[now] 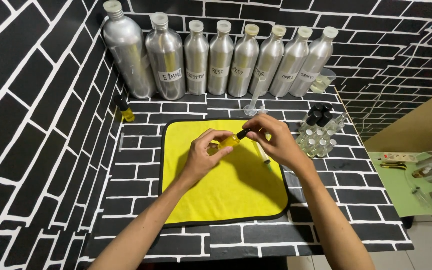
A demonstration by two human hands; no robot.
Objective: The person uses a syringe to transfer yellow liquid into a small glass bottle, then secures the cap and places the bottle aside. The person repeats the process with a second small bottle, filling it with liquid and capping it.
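We record a table (141, 165) clad in a black brick pattern with white joints. A yellow cloth (226, 192) with black edging lies flat at its centre. Along the back edge stand eight aluminium bottles (221, 57). We note a small bottle of yellow liquid (124, 110) at the left, a cluster of small clear bottles (318, 135) at the right, and a clear measuring cylinder (254, 100) behind the cloth.
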